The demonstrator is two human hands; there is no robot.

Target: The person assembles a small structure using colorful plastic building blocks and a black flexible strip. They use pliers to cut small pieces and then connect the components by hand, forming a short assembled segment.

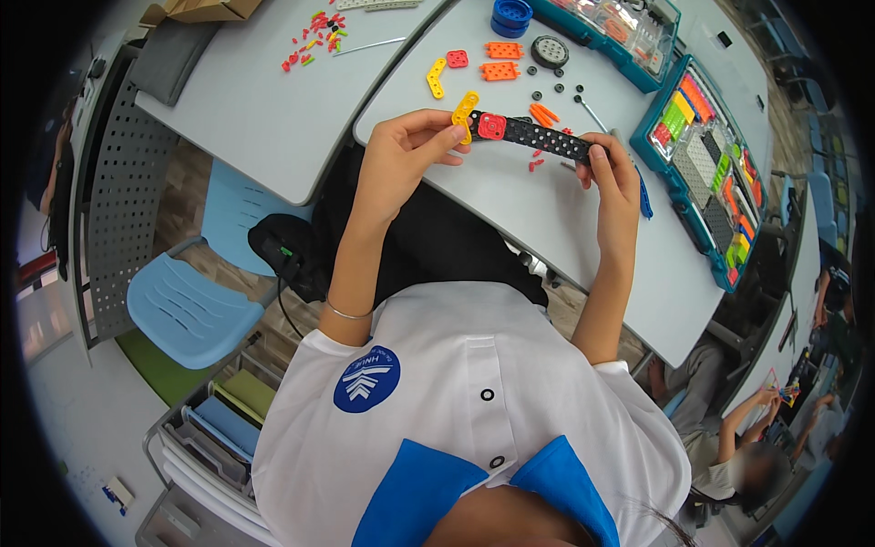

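Observation:
Between my hands, just above the table's near edge, is a black perforated building beam [544, 139]. A red square plate [491, 126] sits on it toward its left end. My left hand [410, 148] pinches a yellow angled connector [464, 117] at that end, thumb and fingers closed on it. At the other end, my right hand [609, 170] grips the black beam between thumb and fingers. Beyond the beam lie orange pegs [544, 115], two orange plates [500, 61], a second yellow angled piece [436, 79] and a red square piece [458, 59].
A teal parts case [653, 150] with colourful pieces stands at the right, another teal case [629, 68] behind it. A black wheel [550, 52] and blue rings [511, 15] lie at the back. Small red pegs [314, 41] are scattered on the left table. A blue chair [194, 310] stands left.

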